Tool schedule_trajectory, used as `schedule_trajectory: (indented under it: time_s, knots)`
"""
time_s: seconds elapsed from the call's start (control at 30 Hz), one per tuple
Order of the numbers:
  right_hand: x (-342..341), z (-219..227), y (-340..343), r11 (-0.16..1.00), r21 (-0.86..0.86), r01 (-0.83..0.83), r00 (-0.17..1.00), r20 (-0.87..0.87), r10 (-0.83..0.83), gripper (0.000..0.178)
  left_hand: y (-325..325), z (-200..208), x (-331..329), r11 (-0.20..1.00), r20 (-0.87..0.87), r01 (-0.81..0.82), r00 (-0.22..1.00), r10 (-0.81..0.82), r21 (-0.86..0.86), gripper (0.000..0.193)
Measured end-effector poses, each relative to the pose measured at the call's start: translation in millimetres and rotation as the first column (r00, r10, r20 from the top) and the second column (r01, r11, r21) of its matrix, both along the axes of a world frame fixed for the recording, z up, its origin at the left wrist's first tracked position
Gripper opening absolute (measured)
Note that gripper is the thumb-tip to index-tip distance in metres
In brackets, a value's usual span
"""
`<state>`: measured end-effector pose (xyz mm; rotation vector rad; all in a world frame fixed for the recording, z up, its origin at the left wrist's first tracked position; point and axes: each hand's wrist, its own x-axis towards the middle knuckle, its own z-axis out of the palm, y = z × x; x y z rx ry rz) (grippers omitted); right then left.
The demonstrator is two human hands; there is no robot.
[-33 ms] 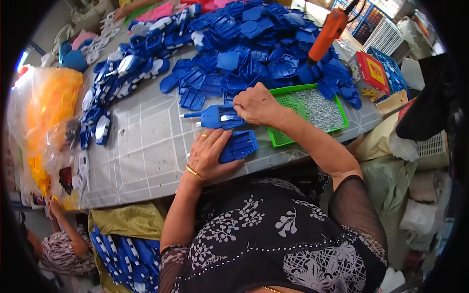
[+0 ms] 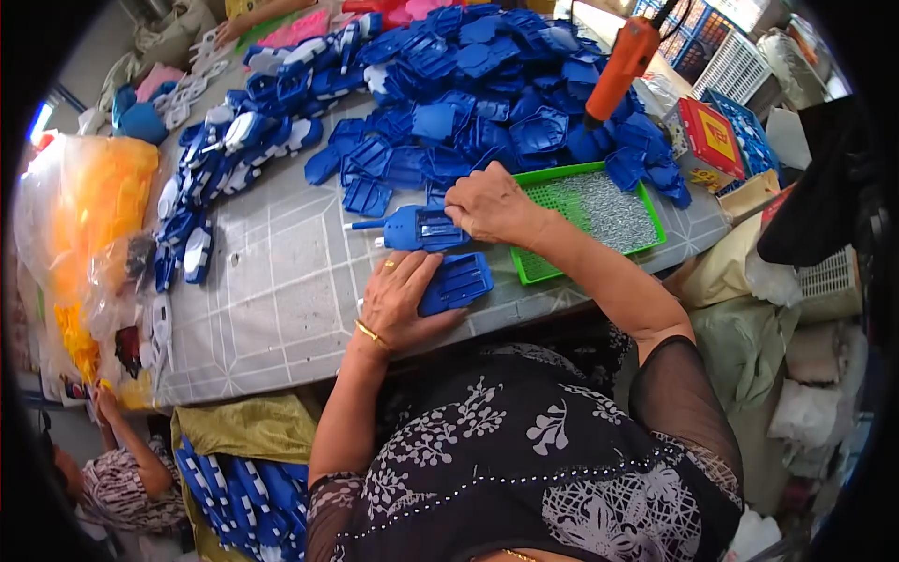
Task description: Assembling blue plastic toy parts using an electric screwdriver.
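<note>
Two blue plastic casings lie one behind the other on the table. My left hand covers the left part of the nearer blue casing, fingers over it and thumb along its near edge. A small white tip shows beyond that hand. The farther blue casing has a thin tip pointing left and slots on its upper face; my left fingertips reach its near edge. At its right end my right hand is closed in a pinch; whatever it holds is hidden. A green tray of small silvery metal pieces stands beside my right wrist.
Loose blue casings are heaped at the back, with blue-and-white pieces to their left. An orange power screwdriver hangs above the heap. Left stands a bag of orange parts; a sack is below. Another person sits lower left.
A pale glint in the farther casing's slot no longer shows. The view has shifted slightly; both hands stay in about the same place.
</note>
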<state>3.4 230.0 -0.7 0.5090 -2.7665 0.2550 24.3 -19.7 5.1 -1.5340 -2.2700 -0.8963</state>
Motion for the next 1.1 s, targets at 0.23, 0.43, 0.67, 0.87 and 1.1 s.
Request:
schedule_trajectory:
  time_s: [0.23,0.43,0.67,0.87,1.1]
  knots:
    - [-2,32,78,0.902,0.033,0.431,0.894,-0.156,-0.421,0.033,0,5,5,0.996,0.048,-0.076,0.996,0.078,-0.041,0.073]
    - [-20,27,106,0.865,0.310,0.395,0.907,0.016,-0.421,0.060,-6,-2,4,0.996,0.093,-0.081,0.992,0.085,-0.046,0.073]
    - [-9,50,126,0.965,-0.017,0.260,0.913,-0.321,-0.252,0.018,-3,-1,-6,0.999,0.080,-0.041,0.996,0.040,0.010,0.071]
    - [44,70,-1,0.237,-0.953,-0.186,0.946,-0.109,0.304,0.028,-11,1,-6,0.943,-0.010,-0.182,0.981,0.192,0.279,0.061]
    - [55,66,-57,0.516,-0.799,-0.309,0.923,-0.121,0.365,0.025,-6,10,-2,0.898,0.008,-0.258,0.962,0.273,0.358,0.050]
